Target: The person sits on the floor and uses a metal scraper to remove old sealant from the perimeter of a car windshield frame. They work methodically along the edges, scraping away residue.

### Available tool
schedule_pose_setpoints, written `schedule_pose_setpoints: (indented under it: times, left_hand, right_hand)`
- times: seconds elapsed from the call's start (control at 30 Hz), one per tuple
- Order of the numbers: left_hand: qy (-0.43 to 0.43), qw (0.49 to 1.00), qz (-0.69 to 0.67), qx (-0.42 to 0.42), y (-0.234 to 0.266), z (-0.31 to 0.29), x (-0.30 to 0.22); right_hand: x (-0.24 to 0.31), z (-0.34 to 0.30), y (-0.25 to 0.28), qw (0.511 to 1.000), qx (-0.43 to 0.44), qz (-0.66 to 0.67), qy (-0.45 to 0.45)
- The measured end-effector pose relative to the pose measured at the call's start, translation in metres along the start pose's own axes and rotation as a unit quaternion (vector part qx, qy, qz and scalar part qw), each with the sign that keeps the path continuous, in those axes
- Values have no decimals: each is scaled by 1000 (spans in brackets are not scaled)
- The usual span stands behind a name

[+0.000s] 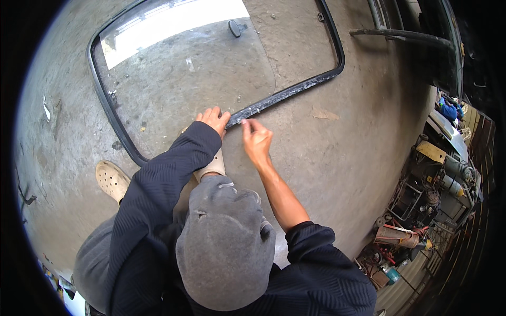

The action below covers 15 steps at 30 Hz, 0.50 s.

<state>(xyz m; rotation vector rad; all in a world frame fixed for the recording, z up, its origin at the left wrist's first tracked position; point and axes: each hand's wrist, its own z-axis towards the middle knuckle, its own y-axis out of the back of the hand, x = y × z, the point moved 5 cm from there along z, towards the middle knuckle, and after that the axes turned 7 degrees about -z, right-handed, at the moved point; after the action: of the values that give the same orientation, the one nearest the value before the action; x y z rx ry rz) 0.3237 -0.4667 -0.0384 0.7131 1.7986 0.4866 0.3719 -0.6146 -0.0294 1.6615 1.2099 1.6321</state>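
A black window frame (300, 86) with rounded corners lies over the concrete floor in front of me. Its glass pane (211, 63) fills the left part and carries a small dark latch (234, 28); a bright reflection covers the pane's far side. Whitish residue marks the near rail. My left hand (213, 120) grips that rail, its fingers bent over the frame. Just to the right, my right hand (257, 141) is closed in a pinch close to the rail's whitened surface. Its fingers are slightly blurred, and anything between them is too small to make out.
My beige clogs (112, 179) stand near the frame's near edge. At upper right is a dark metal structure with tubular bars (406, 35). Tools, cylinders and scrap (395, 237) pile along the right side. A flat brown scrap (325, 113) lies on the floor.
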Motion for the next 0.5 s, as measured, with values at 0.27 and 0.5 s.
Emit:
schedule_pose_setpoints:
  times: [0.27,0.5]
  left_hand:
    - [-7,1000,-8,-5,-2,-1,0]
    - [-16,1000,-13,-17,0,-3,3]
  right_hand:
    - [12,-13,-8,999,9,-27,40]
    - [16,-18,-11,1000,-8,-12,-8]
